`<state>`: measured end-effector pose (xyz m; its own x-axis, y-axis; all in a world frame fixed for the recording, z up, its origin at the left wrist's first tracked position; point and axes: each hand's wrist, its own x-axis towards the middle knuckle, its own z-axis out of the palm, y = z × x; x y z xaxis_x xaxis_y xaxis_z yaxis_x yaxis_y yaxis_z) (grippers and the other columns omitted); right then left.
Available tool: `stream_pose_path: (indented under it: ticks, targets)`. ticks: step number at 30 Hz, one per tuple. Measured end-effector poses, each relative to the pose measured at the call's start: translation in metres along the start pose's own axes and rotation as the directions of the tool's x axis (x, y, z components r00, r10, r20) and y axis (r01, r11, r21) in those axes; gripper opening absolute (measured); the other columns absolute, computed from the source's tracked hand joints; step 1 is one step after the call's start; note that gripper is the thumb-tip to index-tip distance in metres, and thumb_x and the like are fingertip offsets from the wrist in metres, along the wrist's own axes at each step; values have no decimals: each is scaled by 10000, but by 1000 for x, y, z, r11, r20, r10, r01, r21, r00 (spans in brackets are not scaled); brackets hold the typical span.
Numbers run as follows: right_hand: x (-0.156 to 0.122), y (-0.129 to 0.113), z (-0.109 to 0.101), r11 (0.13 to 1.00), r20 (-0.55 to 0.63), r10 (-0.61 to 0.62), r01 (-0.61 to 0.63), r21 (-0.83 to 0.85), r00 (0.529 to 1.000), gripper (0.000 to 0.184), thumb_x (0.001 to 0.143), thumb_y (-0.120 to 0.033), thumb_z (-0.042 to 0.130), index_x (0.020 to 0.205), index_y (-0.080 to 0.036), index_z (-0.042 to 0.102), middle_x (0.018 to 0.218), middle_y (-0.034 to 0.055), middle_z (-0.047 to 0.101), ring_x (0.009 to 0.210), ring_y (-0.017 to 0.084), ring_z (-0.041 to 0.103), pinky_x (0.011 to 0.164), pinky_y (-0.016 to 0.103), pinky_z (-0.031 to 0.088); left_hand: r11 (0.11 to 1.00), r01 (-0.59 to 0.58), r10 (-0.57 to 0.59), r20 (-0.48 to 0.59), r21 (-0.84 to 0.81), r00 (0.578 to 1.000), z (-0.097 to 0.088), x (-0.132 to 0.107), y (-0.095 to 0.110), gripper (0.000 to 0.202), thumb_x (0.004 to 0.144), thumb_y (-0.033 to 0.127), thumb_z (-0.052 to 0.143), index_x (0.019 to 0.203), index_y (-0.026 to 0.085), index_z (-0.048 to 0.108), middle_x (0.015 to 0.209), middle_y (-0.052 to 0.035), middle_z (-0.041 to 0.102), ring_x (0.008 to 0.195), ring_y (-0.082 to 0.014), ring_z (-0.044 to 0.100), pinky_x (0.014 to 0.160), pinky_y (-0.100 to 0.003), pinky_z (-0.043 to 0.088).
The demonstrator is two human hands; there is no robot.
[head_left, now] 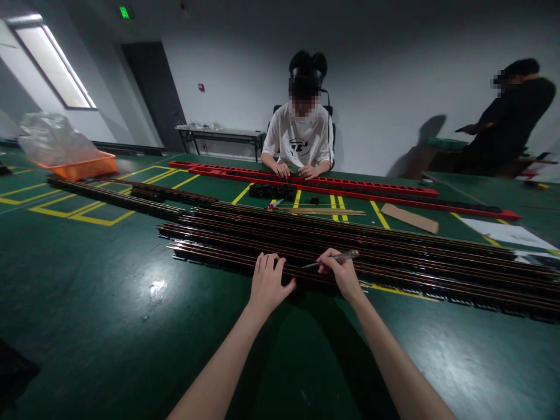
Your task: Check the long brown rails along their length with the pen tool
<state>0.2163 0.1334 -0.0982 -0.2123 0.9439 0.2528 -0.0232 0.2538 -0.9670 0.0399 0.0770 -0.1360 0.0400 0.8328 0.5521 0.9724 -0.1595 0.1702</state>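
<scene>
Several long black strips (394, 256) with thin copper-coloured lines lie side by side across the green table. My left hand (270, 280) rests on the nearest black strip (219, 258), its fingers spread over the top and its thumb apart on the near side. In my right hand (343, 274) is a slim pen-like tool (347, 255), pinched between thumb and fingers. Its pointed tip aims left, towards the strip just beside my left hand. Whether the tip touches the strip, I cannot tell. The lower fingers of my right hand are partly hidden.
Across the table (109, 280) sits a person (300, 137) with both hands at long red channels (394, 189). Black parts (272, 191), thin wooden sticks (324, 211) and a cardboard piece (410, 217) lie between us. An orange basket (83, 167) stands left; another person (510, 119) stands right.
</scene>
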Motion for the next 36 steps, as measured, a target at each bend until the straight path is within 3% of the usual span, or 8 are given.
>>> stream_pose_path:
  ticks: [21, 36]
  targets:
    - [0, 2, -1, 995, -122, -11, 22, 95, 992, 165, 654, -231, 529, 494, -189, 535, 433, -42, 472, 399, 104, 485, 428, 231, 382, 1000, 1, -1, 5, -8, 1000, 1, 0, -1, 351, 793, 352, 521, 1046, 120, 597, 1038, -114, 595, 1055, -257, 527, 1056, -490, 320]
    - [0, 1, 4, 992, -34, -13, 18, 128, 999, 145, 661, -249, 553, 529, -186, 545, 456, -41, 484, 436, 110, 499, 451, 234, 383, 1000, -1, 1, -12, 20, 1000, 1, -1, -2, 329, 767, 284, 563, 1059, 137, 589, 1048, -106, 593, 1064, -259, 518, 1044, -486, 336]
